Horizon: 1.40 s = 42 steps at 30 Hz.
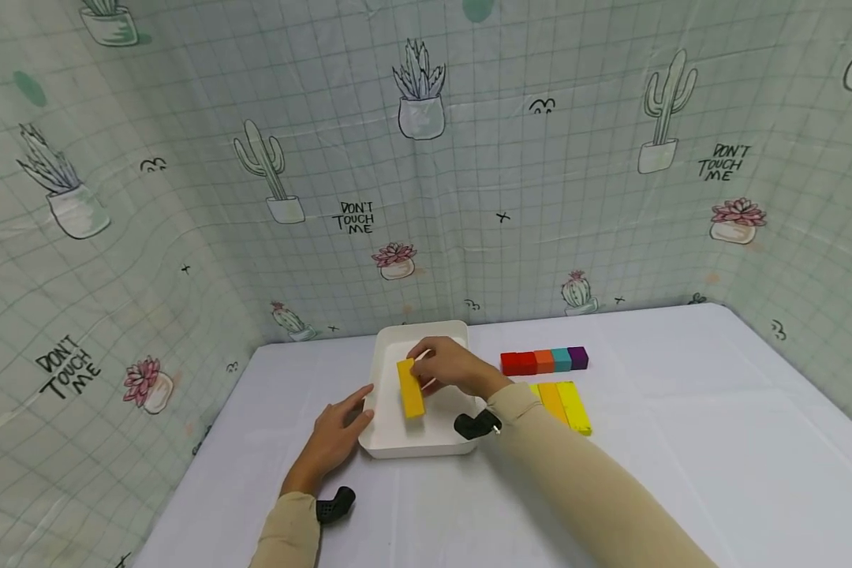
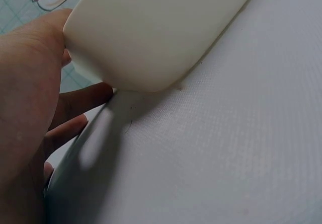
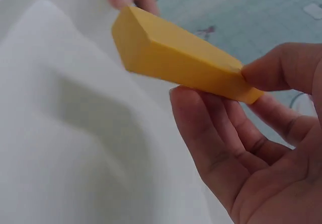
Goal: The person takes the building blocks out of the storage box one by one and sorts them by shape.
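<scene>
My right hand [image 1: 443, 364] pinches a long yellow block [image 1: 410, 389] near one end, thumb on one side and fingertips on the other. The block hangs tilted above the white tray [image 1: 390, 451]; its shadow falls on the tray floor in the right wrist view. My left hand [image 1: 334, 438] is at the tray's left wall, with spread, fairly straight fingers touching it. The left wrist view shows this hand [image 2: 30, 98] against the rounded tray corner [image 2: 146, 38], part of the thumb hidden behind it.
Right of the tray, a row of small cubes [image 1: 544, 361] in red, orange, teal and purple lies on the white table [image 1: 681, 442]. Nearer, flat yellow blocks [image 1: 564, 404] lie side by side, partly covered by the right sleeve. A patterned cloth [image 1: 468, 181] stands behind.
</scene>
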Tool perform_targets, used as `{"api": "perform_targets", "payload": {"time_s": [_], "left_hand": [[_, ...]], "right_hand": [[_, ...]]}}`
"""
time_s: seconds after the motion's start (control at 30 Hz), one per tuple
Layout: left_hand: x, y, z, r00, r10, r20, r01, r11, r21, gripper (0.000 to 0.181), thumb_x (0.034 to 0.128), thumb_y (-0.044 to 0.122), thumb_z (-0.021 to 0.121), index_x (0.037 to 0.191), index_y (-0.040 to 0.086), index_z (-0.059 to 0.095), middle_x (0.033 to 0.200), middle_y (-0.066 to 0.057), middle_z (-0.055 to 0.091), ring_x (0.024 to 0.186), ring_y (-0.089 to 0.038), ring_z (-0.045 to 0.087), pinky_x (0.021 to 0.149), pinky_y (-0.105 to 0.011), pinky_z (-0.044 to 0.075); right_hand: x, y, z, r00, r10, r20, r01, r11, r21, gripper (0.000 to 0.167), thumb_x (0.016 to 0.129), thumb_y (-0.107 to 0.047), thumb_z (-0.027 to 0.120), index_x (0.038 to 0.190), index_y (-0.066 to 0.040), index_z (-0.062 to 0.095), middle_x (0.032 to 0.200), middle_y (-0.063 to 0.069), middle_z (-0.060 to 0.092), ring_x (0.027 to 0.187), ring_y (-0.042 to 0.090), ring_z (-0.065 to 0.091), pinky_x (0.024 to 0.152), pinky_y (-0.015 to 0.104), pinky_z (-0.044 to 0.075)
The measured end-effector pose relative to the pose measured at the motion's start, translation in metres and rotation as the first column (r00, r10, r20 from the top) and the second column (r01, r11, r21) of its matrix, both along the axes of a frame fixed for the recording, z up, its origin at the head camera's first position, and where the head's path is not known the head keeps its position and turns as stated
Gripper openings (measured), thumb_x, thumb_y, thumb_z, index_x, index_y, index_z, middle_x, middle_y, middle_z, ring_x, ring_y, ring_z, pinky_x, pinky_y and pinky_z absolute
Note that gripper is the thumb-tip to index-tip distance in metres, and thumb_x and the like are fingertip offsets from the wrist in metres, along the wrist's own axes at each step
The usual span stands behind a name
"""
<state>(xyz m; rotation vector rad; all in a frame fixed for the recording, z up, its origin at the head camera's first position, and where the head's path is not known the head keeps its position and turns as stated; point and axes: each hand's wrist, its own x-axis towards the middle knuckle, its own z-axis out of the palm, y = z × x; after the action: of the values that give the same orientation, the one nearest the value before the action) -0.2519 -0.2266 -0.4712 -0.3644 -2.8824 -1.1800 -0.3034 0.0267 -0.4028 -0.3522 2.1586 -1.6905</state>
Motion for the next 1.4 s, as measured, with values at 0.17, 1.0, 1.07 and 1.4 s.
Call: {"api": "perform_targets", "payload": {"time_s": [0.17,1.0,1.07,1.4], "left_hand": [[0.001,-0.002,0.000,0.999,-0.011,-0.035,0.011,1.000,-0.002,0.051,0.1027,0.033,0.057,0.151,0.020,0.048,0.145,-0.013,0.055,0.144,-0.035,0.036,0.121,-0.059,0.004],[0.003,-0.005,-0.001,0.997,-0.055,-0.047,0.056,0.998,0.031,0.052,0.1031,0.033,0.057,0.152,0.018,0.047,0.144,-0.014,0.056,0.144,-0.034,0.036,0.121,-0.058,0.003],[0.004,-0.006,-0.001,0.998,-0.054,-0.044,0.055,0.998,0.033,0.052,0.1030,0.033,0.057,0.152,0.019,0.047,0.143,-0.014,0.056,0.144,-0.034,0.036,0.121,-0.058,0.003],[0.005,-0.007,0.000,0.997,-0.057,-0.044,0.059,0.997,0.042,0.051,0.1029,0.032,0.057,0.151,0.019,0.048,0.142,-0.014,0.057,0.144,-0.034,0.036,0.121,-0.058,0.003]], "right_hand": [[0.008,0.014,0.003,0.996,-0.090,-0.015,0.089,0.993,-0.072,0.029,0.097,-0.009,0.059,0.124,-0.002,0.062,0.114,0.014,0.066,0.092,0.029,0.068,0.077,0.039,0.062],[0.037,0.069,-0.009,0.951,-0.306,0.041,0.308,0.939,-0.155,0.043,0.097,-0.017,0.058,0.140,-0.010,0.059,0.132,0.012,0.061,0.106,0.030,0.062,0.091,0.040,0.057],[0.039,0.077,-0.007,0.951,-0.308,0.041,0.310,0.937,-0.163,0.045,0.097,-0.015,0.058,0.142,-0.008,0.057,0.133,0.013,0.060,0.105,0.030,0.062,0.091,0.039,0.057],[0.052,0.125,0.001,0.937,-0.349,0.011,0.348,0.929,-0.126,0.049,0.100,-0.016,0.052,0.149,-0.008,0.048,0.150,0.019,0.045,0.124,0.036,0.054,0.107,0.050,0.045]]}}
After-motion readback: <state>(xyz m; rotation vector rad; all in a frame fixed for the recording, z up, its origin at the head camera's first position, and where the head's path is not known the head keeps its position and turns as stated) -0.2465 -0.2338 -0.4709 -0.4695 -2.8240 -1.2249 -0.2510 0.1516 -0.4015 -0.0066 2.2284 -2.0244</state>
